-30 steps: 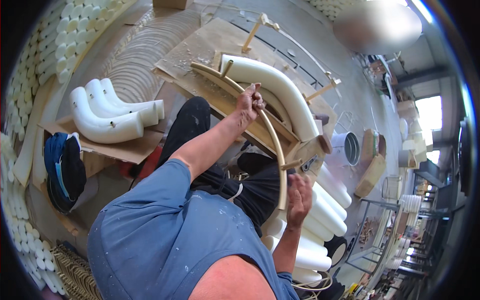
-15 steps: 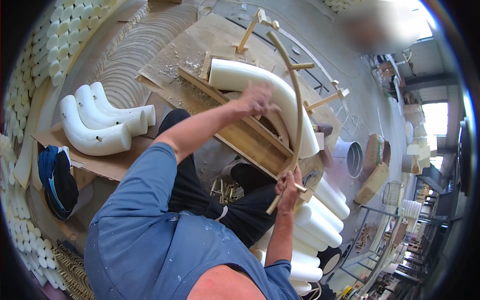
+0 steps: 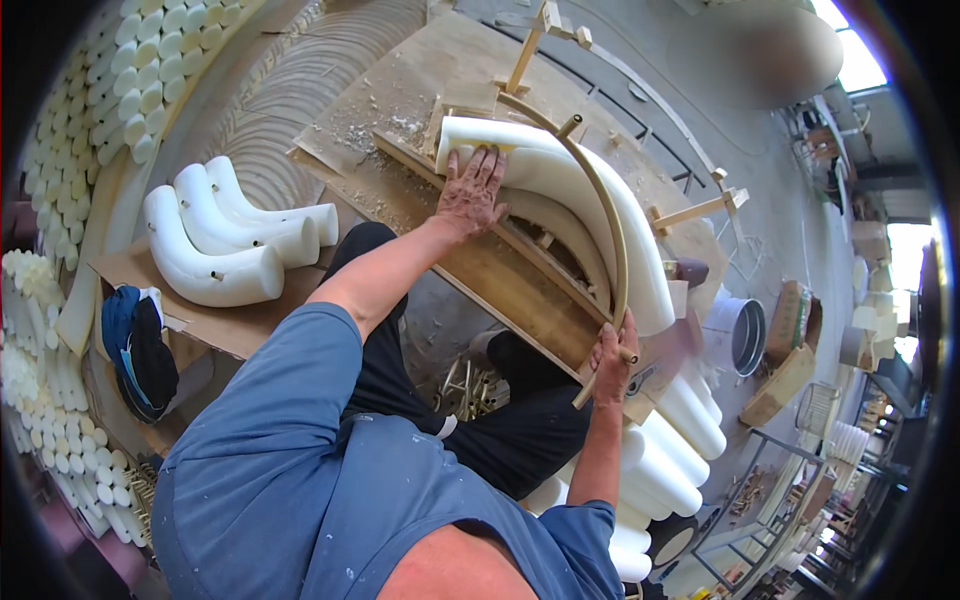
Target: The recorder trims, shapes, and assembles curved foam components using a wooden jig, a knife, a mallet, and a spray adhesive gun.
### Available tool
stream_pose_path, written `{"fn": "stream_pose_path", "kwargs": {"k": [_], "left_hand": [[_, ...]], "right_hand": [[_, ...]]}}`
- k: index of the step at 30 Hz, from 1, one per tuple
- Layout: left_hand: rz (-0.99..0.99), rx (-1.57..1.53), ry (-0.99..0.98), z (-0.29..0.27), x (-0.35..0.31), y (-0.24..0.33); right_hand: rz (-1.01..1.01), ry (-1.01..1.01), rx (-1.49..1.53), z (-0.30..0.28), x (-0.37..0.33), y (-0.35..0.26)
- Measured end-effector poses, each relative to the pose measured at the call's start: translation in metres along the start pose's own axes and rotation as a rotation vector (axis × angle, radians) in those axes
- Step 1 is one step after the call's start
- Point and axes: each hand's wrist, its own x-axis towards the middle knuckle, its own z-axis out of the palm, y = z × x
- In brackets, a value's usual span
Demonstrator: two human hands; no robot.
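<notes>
A large curved white foam piece [image 3: 640, 240] lies in a wooden frame [image 3: 480, 292] on the workbench in front of me. My left hand [image 3: 472, 192] rests flat on the foam near its left end, fingers spread. A bent, tan-coloured tube [image 3: 600, 190] with short pegs sticking out of it lies along the foam's curve. Its near end is in my right hand [image 3: 611, 362], with the fingers wrapped round it beside the lower peg. The tube's far end reaches the top of the foam, close to a wooden post.
Bent white foam pieces [image 3: 214, 285] with small holes lie on cardboard at left, near a blue and black bag [image 3: 140, 345]. White foam rolls [image 3: 660, 475] are stacked at right, below a metal drum [image 3: 738, 335]. Wood shavings [image 3: 385, 115] litter the bench; wooden brackets [image 3: 700, 208] stand behind.
My left hand has come down from the air onto the foam's left end. The tube's far end has swung left and down towards the foam, my right hand still gripping it.
</notes>
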Motion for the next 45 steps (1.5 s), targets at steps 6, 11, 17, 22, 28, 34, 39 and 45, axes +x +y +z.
{"fn": "stream_pose_path", "kwargs": {"k": [6, 11, 17, 22, 28, 34, 39, 45], "left_hand": [[-0.016, -0.084, -0.043, -0.041, 0.023, 0.008], [0.13, -0.074, -0.039, -0.046, 0.04, -0.024], [0.12, -0.032, 0.057, -0.032, 0.007, -0.014], [0.117, 0.018, 0.1, -0.022, 0.0, -0.012], [0.096, -0.026, 0.049, -0.015, -0.001, -0.011], [0.069, -0.042, 0.077, -0.011, 0.001, -0.006], [0.101, -0.142, 0.051, -0.013, -0.004, -0.012], [0.026, -0.148, 0.047, -0.013, 0.001, -0.017]], "right_hand": [[-0.056, -0.026, -0.089, -0.035, 0.009, 0.008], [-0.136, 0.024, -0.234, -0.054, 0.012, -0.005], [-0.065, -0.007, -0.24, -0.06, 0.01, -0.022], [-0.022, -0.098, -0.373, -0.063, 0.015, -0.034], [0.08, -0.015, -0.499, -0.044, 0.017, -0.083], [-0.286, 0.078, -0.825, -0.013, 0.006, -0.027], [0.051, -0.052, -0.723, -0.005, -0.02, -0.114], [0.16, -0.111, -0.701, 0.002, 0.025, -0.14]]}}
